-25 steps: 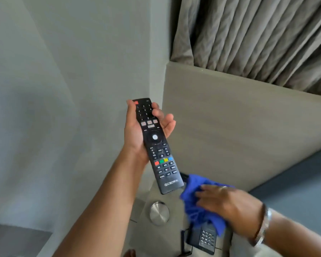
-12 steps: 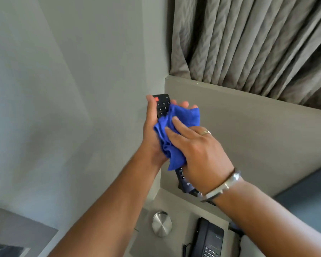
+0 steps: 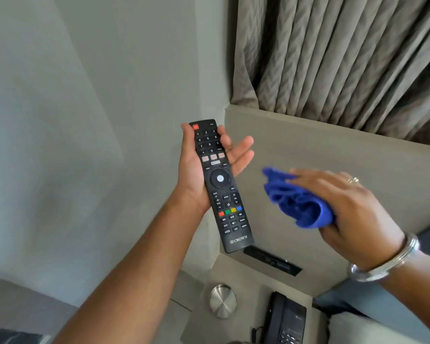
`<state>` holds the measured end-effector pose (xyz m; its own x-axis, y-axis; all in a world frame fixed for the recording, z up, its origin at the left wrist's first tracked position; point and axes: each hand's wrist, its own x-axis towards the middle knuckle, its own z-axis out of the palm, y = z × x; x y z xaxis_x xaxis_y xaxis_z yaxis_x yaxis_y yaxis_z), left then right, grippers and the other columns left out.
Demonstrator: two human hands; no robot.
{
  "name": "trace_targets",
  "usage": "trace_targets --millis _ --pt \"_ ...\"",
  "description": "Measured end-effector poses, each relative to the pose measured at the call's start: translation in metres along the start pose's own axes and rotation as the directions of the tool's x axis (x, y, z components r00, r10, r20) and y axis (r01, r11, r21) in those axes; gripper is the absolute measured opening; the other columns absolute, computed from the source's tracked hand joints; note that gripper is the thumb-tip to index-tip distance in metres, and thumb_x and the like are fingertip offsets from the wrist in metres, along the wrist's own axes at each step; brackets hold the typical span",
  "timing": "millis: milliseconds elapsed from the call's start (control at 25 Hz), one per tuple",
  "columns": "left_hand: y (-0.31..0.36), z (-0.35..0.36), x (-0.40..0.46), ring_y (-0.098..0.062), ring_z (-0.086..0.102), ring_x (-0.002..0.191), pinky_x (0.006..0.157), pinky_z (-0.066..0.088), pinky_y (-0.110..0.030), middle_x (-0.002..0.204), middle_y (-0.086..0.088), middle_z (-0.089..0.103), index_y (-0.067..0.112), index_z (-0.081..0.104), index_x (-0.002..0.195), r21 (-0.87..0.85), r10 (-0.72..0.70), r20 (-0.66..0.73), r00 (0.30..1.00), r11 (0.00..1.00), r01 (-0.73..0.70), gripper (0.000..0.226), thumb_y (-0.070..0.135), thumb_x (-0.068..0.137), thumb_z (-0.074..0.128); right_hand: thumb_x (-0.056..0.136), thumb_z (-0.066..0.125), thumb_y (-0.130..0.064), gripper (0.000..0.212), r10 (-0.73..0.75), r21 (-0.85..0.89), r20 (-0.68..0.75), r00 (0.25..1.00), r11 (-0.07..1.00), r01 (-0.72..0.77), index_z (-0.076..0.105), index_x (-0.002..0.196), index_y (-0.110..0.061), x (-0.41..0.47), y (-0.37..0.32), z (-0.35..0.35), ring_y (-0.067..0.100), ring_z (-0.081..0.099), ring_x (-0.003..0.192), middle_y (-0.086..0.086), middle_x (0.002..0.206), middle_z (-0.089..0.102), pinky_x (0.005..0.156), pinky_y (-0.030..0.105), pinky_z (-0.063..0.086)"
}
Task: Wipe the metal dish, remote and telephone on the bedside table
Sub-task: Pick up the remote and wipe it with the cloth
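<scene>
A long black remote [image 3: 220, 184] with coloured buttons lies face up in my left hand [image 3: 193, 170], raised well above the bedside table [image 3: 243, 326]. Thumb and fingers wrap its upper half. To the right, apart from the remote, my right hand [image 3: 353, 212] clutches a bunched blue cloth [image 3: 296, 202]. Down on the table a round brushed metal dish [image 3: 222, 301] sits left of a black telephone [image 3: 284, 319], whose lower part is cut off by the frame.
A beige headboard panel [image 3: 333, 157] rises behind the table, with a dark socket strip [image 3: 271, 260] low on it. Grey curtains [image 3: 333, 53] hang above. A grey wall [image 3: 85, 120] fills the left. A white pillow [image 3: 358, 328] lies at the lower right.
My right hand with the blue cloth has come off the remote and moved to the right. The remote's whole face is uncovered again; my left hand still holds it.
</scene>
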<state>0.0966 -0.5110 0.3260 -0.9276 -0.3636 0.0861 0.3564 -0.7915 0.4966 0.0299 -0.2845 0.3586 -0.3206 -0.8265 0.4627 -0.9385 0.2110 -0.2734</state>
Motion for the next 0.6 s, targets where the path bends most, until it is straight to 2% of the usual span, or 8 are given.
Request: trace_targets --millis 80,200,280,360,440,520,600 --pt "-0.006 0.007 0.000 -0.035 0.063 0.115 0.100 0.051 -0.047 0.082 -0.003 0.073 0.014 0.064 0.091 0.042 -0.028 0.039 0.999 0.999 0.026 0.065 0.074 0.089 0.038 0.073 0.051 -0.012 0.049 0.049 -0.004 -0.062 0.997 0.999 -0.049 0.058 0.120 -0.022 0.020 -0.020 0.003 0.030 0.058 0.099 0.003 0.123 0.060 0.088 0.036 0.044" --pt "-0.009 0.015 0.000 -0.031 0.061 0.121 0.107 0.044 -0.047 0.082 0.001 0.073 0.016 0.061 0.092 0.062 -0.073 0.051 0.996 0.996 0.069 0.063 0.075 0.087 0.040 0.077 0.052 -0.012 0.060 0.126 -0.085 0.107 0.986 0.990 -0.117 0.044 0.135 -0.026 0.033 -0.051 0.030 0.037 0.052 0.097 0.009 0.124 0.050 0.081 0.043 0.050" --pt "-0.004 0.011 0.001 -0.030 0.066 0.113 0.102 0.049 -0.045 0.072 0.002 0.069 0.015 0.059 0.091 0.065 -0.053 0.037 0.998 0.997 0.050 0.065 0.075 0.089 0.035 0.077 0.060 -0.016 0.063 0.145 -0.094 0.201 0.969 0.987 -0.128 0.041 0.137 -0.026 0.026 -0.058 0.037 0.036 0.051 0.093 0.012 0.119 0.046 0.078 0.040 0.049" --pt "0.000 0.007 0.001 -0.030 0.070 0.101 0.090 0.057 -0.042 0.065 0.003 0.063 0.014 0.058 0.092 0.039 -0.060 0.032 0.998 0.997 0.059 0.066 0.075 0.090 0.033 0.073 0.068 -0.021 0.065 0.114 -0.087 0.266 0.957 0.992 -0.094 0.046 0.134 -0.025 0.014 -0.056 0.035 0.034 0.051 0.084 0.013 0.111 0.048 0.073 0.038 0.049" --pt "-0.003 0.004 -0.001 -0.030 0.072 0.094 0.083 0.059 -0.040 0.062 0.005 0.059 0.014 0.058 0.092 0.041 -0.063 0.023 0.998 0.997 0.062 0.066 0.074 0.091 0.032 0.072 0.072 -0.027 0.065 0.083 -0.091 0.337 0.938 0.994 -0.055 0.047 0.132 -0.031 0.004 -0.052 0.030 0.030 0.051 0.082 0.009 0.107 0.047 0.073 0.036 0.050" --pt "-0.010 0.003 -0.004 -0.030 0.072 0.093 0.083 0.059 -0.040 0.062 0.005 0.058 0.014 0.059 0.093 0.027 -0.070 0.039 0.997 0.997 0.069 0.066 0.074 0.091 0.032 0.074 0.071 -0.033 0.066 0.119 -0.087 0.395 0.911 0.992 -0.091 0.042 0.132 -0.042 0.000 -0.048 0.026 0.023 0.048 0.087 0.000 0.109 0.043 0.077 0.030 0.046" --pt "-0.016 0.000 -0.006 -0.031 0.071 0.095 0.086 0.058 -0.042 0.063 0.004 0.058 0.014 0.059 0.093 0.000 -0.078 0.066 0.995 0.997 0.078 0.065 0.074 0.090 0.034 0.076 0.067 -0.027 0.064 0.172 -0.036 0.380 0.909 0.985 -0.171 0.041 0.131 -0.045 0.000 -0.048 0.027 0.018 0.045 0.089 -0.005 0.107 0.042 0.081 0.025 0.042"
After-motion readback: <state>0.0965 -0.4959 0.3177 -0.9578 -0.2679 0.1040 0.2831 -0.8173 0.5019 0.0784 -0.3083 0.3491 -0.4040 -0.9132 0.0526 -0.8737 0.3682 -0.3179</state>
